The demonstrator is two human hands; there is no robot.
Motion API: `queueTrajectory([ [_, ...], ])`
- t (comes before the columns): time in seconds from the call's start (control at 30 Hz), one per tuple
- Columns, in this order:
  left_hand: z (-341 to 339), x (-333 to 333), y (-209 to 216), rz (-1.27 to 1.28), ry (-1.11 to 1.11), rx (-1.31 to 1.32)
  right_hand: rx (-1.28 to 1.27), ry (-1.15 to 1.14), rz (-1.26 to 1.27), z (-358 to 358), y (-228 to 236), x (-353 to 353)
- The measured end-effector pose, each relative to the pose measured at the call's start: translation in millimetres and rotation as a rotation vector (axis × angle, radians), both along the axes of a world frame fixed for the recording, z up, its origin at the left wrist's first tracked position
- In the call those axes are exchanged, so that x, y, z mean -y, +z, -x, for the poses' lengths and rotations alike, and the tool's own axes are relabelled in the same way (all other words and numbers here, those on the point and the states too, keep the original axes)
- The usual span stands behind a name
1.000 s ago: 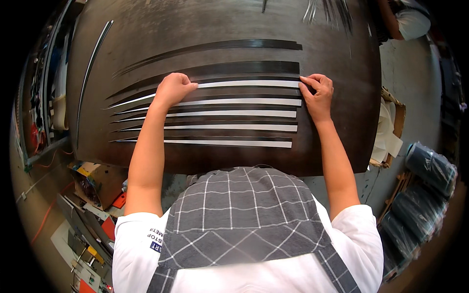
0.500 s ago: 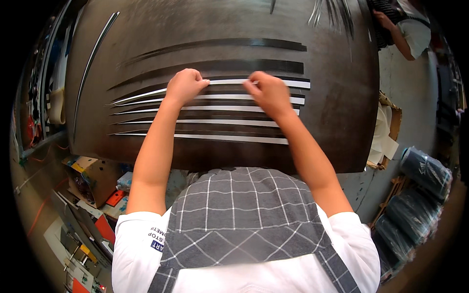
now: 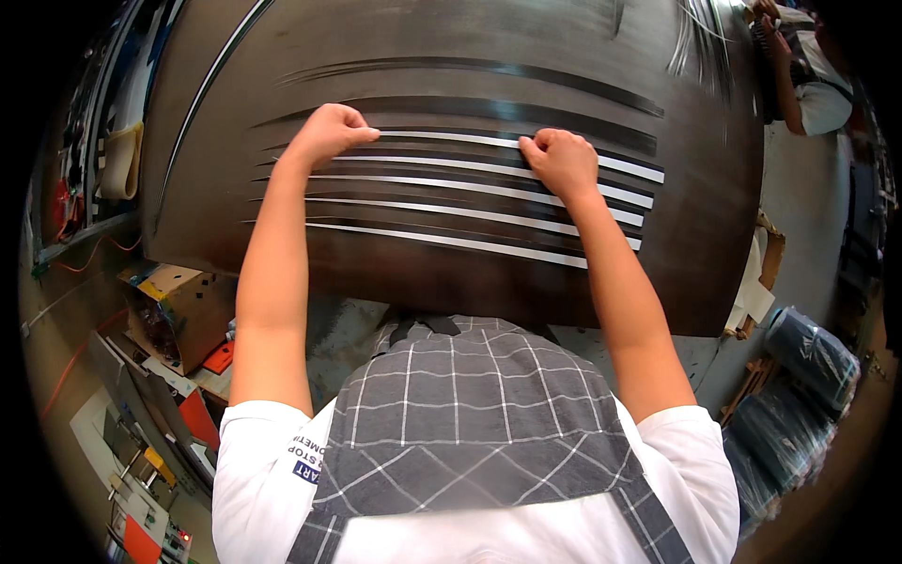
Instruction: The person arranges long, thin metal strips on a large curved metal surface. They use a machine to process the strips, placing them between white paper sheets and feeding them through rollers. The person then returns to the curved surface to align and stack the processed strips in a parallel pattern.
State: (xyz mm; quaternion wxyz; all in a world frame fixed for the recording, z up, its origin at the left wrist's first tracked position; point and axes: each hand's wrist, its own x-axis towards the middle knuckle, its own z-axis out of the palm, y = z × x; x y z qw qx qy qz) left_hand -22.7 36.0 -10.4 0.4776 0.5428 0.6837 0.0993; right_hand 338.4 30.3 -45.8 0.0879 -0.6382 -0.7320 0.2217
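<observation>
Several long dark strips, most with a white band along them, lie side by side across the dark tabletop (image 3: 376,277). Both my hands are at the farthest white-banded strip (image 3: 451,138). My left hand (image 3: 324,136) is closed, thumb and fingertips pinched together at the white band toward the strip's left part. My right hand (image 3: 566,162) has its fingers curled in, the thumb meeting the band farther right. How firmly either hand grips is hidden by the fingers. Nearer my body lie more banded strips (image 3: 489,191), partly under my forearms.
Beyond the hands lie plain dark strips (image 3: 489,108). A long curved strip (image 3: 202,94) rests at the table's left, thin strips (image 3: 700,42) at the far right. Another person (image 3: 803,80) stands past the right edge. A cardboard box (image 3: 174,315) and plastic-wrapped bundles (image 3: 813,352) flank the table.
My hands have moved apart, the left one sliding left along the banded strip. The whole view has shifted, so the strips appear farther right.
</observation>
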Motion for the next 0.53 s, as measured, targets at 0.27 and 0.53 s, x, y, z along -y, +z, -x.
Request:
queueTrajectory([
  [0.27, 98.3, 8.8, -10.1, 0.011, 0.160, -0.068, 0.078, -0.039, -0.019, 5.7, 3.9, -0.7],
  [0.53, 109.5, 13.7, -19.2, -0.063, 0.103, -0.146, 0.092, -0.073, -0.002, 13.3, 2.0, -0.7],
])
